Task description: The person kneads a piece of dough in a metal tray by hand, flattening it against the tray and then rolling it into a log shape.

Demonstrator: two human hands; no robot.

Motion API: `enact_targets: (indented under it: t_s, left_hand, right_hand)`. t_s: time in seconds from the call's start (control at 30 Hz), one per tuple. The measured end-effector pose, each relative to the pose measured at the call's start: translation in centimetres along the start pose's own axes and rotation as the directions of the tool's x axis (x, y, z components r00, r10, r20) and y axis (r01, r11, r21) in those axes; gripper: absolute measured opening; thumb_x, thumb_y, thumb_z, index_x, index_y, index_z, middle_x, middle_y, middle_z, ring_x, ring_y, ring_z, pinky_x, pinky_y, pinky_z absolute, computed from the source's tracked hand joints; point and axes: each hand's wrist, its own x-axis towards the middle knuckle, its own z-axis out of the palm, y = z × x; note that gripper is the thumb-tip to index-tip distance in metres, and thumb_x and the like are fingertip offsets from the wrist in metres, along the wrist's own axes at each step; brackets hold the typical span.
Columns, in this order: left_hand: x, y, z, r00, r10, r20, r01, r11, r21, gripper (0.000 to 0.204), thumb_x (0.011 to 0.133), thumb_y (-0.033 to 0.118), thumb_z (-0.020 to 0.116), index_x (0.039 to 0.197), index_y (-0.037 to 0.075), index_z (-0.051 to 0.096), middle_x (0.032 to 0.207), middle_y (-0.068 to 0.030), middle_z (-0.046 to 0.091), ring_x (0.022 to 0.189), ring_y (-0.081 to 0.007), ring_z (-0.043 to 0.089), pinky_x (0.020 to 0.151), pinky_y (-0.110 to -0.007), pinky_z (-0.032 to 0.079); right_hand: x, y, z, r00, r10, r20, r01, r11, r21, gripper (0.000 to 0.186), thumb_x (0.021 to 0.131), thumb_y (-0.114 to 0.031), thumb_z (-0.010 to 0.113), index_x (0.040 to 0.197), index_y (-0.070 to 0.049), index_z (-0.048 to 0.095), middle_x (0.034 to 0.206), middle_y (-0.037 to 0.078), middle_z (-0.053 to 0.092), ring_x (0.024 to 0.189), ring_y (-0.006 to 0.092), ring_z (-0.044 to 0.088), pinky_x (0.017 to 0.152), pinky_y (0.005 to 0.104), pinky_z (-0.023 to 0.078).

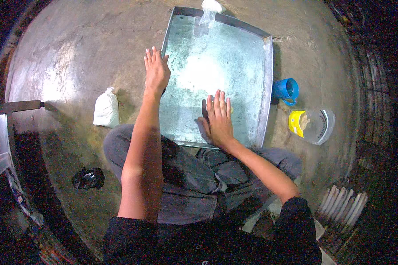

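A shallow metal tray (244, 62) lies in front of my crossed legs, with raised rims on its sides. My left hand (157, 70) is open at the tray's left rim, fingers stretched out. My right hand (217, 117) is open and low over the lower middle of the tray, fingers extended, casting a dark shadow; a small pale yellowish thing (231, 109) shows partly beneath its fingers, too hidden to make out. A crumpled clear plastic bag (206, 17) with something white hangs over the tray's far rim.
On the concrete floor (62, 53) are a white filled bag (106, 108) at left, a black plastic bag (88, 178), and, at right, a blue mug (285, 89) and a clear bag with a yellow label (311, 128). A metal frame (2, 139) runs along the left; grey slats (342, 205) lie lower right.
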Motion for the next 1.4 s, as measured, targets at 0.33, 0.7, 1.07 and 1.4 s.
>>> enact_targets:
  t_s: [0.33, 0.7, 1.07, 1.4]
  left_hand:
    - [-0.2, 1.4, -0.8, 0.998, -0.015, 0.065, 0.018, 0.998, -0.053, 0.057, 0.104, 0.024, 0.043, 0.149, -0.007, 0.026, 0.153, -0.0364, 0.023, 0.146, -0.048, 0.018, 0.12, -0.05, 0.021]
    - [-0.5, 2.9, -2.4, 0.981, -0.135, 0.137, 0.143, 0.989, -0.05, 0.057, 0.106, 0.027, 0.038, 0.145, -0.013, 0.029, 0.152, -0.0326, 0.031, 0.145, -0.0442, 0.025, 0.12, -0.048, 0.025]
    - [-0.6, 0.5, -0.7, 0.995, -0.058, 0.083, 0.062, 0.997, -0.047, 0.054, 0.105, 0.025, 0.041, 0.141, -0.014, 0.031, 0.147, -0.0363, 0.036, 0.141, -0.0481, 0.03, 0.117, -0.049, 0.031]
    - [-0.7, -0.1, -0.9, 0.996, -0.063, 0.062, 0.064, 0.998, -0.019, 0.06, 0.105, 0.032, 0.042, 0.141, -0.015, 0.034, 0.145, -0.0359, 0.039, 0.142, -0.0468, 0.029, 0.117, -0.048, 0.03]
  right_hand:
    - [13.3, 9.2, 0.7, 0.943, 0.25, -0.221, -0.229, 0.966, 0.116, 0.084, 0.098, -0.06, 0.041, 0.152, 0.003, 0.028, 0.155, 0.039, 0.015, 0.148, 0.051, 0.009, 0.118, 0.0624, 0.007]
    - [7.1, 5.8, 0.8, 0.999, 0.013, 0.034, -0.016, 0.998, 0.061, 0.091, 0.095, -0.055, 0.05, 0.149, 0.013, 0.022, 0.157, 0.035, 0.017, 0.149, 0.0483, 0.01, 0.119, 0.0613, 0.007]
    - [4.9, 2.2, 0.4, 0.968, -0.206, 0.143, 0.22, 0.971, -0.096, 0.084, 0.092, -0.049, 0.056, 0.143, 0.013, 0.035, 0.152, 0.034, 0.03, 0.145, 0.0454, 0.025, 0.119, 0.0584, 0.015]
    - [5.1, 0.4, 0.2, 0.956, -0.247, 0.157, 0.244, 0.969, 0.034, 0.082, 0.09, -0.042, 0.061, 0.148, 0.008, 0.031, 0.157, 0.029, 0.026, 0.148, 0.0413, 0.023, 0.12, 0.0566, 0.013]
